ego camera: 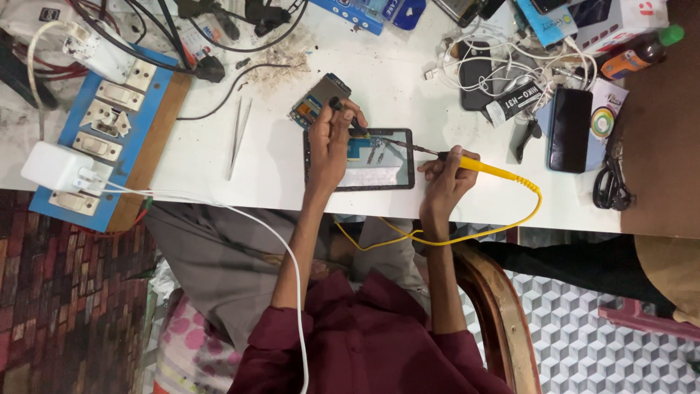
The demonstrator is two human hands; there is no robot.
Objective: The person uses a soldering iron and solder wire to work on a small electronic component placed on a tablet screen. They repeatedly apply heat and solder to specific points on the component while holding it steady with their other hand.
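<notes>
Phone [364,164] with its back off lies flat on the white table [408,87] right in front of you, a dark rounded rectangle showing a pale inner plate and a blue patch near its top edge. Your left hand [332,138] rests on the phone's 9 o'clock end, fingers pinched together on a small black tool [348,117] whose tip touches the phone's upper edge. Your right hand [445,171] sits just off the phone's 3 o'clock end, fingers closed around the yellow handle of a soldering iron [456,162]; its thin metal tip reaches over the phone's top right part, and its yellow cord [525,211] loops off the table edge toward your lap. A small circuit board [319,101], blue with brassy parts, lies just beside the phone at 11 o'clock. Metal tweezers [238,137] lie well apart at 9 o'clock. Farther at 9 o'clock a blue wooden switch board [109,138] carries cream switches and sockets with a white charger [57,168] plugged in. At 3 o'clock lie a black phone [569,130], tangled white cables [510,69] and black scissors [609,182]. The tabletop is smooth, scuffed and dusted with dark crumbs near 12 o'clock. Below, the floor shows red patterned carpet [65,292] and grey cube-pattern tiles [598,343].
</notes>
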